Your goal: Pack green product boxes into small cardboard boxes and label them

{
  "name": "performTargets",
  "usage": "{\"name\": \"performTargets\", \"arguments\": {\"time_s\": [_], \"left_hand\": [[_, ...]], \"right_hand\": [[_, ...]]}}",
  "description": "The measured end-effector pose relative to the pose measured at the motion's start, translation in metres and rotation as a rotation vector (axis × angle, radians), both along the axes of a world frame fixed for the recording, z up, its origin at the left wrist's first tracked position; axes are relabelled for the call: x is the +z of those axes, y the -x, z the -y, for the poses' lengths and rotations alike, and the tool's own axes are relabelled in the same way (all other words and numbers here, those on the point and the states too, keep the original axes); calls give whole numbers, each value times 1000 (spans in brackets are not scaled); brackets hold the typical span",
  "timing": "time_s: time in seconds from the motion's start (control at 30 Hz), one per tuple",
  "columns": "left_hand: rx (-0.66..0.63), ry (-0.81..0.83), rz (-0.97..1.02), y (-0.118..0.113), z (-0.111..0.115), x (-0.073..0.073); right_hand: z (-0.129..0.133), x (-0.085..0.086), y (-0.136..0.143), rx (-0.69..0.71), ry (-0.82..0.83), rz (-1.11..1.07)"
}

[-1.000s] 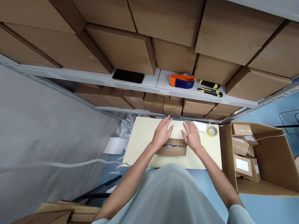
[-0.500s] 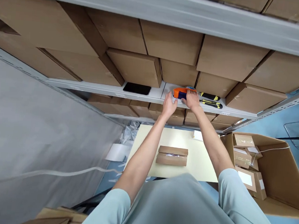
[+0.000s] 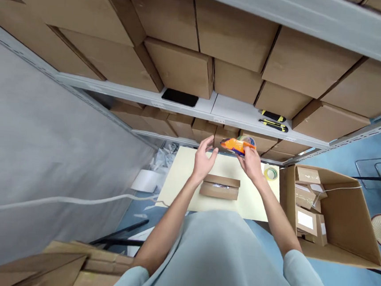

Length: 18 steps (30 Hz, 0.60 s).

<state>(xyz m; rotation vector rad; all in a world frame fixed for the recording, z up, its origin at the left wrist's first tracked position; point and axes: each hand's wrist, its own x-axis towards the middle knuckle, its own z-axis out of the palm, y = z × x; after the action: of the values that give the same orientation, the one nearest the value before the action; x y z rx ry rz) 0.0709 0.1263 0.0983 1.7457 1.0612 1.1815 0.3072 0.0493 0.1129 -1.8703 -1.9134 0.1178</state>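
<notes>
My right hand (image 3: pixel 251 162) is closed around an orange and blue tape dispenser (image 3: pixel 234 145), held in the air in front of the shelf edge. Part of a tape roll shows at the dispenser's right end. To its left is my left hand (image 3: pixel 205 158), fingers apart and holding nothing, not touching the dispenser. Below both hands, a small cardboard box (image 3: pixel 219 190) lies on the pale yellow table (image 3: pixel 252 202). Its top flaps are not fully closed, and something shiny shows in the gap.
Two utility knives (image 3: pixel 274 125) and a black phone (image 3: pixel 180 97) lie on the shelf (image 3: pixel 235 109), in front of stacked cartons. A tape roll (image 3: pixel 270 173) rests on the table's right side. Right of the table stands a large open carton (image 3: pixel 347 219) holding several small boxes.
The tape dispenser has left the shelf in my right hand and come down toward me. My left hand has also moved down, away from the shelf. The camera view has tilted lower.
</notes>
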Motion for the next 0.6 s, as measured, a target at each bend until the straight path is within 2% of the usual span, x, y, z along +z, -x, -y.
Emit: {"name": "performTargets", "arguments": {"time_s": [0.13, 0.23, 0.4, 0.6], "left_hand": [[-56, -5, -60, 36, 67, 0], [-77, -29, -130, 52, 100, 2], [-130, -57, -248, 69, 129, 8], [-229, -94, -213, 85, 141, 12]], "right_hand": [[83, -23, 32, 33, 1, -25], [123, -34, 50, 59, 38, -50], [159, -40, 68, 52, 76, -78], [179, -32, 80, 38, 69, -80]]}}
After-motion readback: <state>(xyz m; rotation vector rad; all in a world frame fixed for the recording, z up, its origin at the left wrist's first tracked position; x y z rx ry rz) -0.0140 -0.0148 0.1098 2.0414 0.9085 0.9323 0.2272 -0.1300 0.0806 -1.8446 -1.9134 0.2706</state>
